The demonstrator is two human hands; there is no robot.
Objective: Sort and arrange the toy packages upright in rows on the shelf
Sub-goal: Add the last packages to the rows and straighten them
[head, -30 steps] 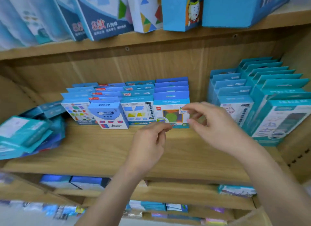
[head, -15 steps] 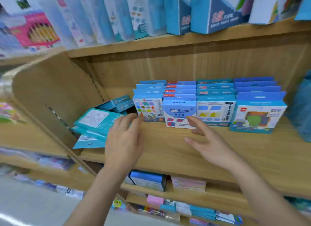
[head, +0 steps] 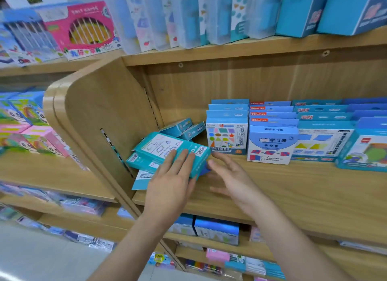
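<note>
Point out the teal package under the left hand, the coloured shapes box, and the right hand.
teal package (head: 161, 147): head view, its white printed face.
coloured shapes box (head: 227, 137): head view, front panel.
right hand (head: 232, 176): head view, back of the hand.

White shapes package (head: 227, 137) reads "15"; the blue-and-white package (head: 272, 143) beside it shows "学习器" and "3"; pink box (head: 83, 29) lettering blurred.
</note>
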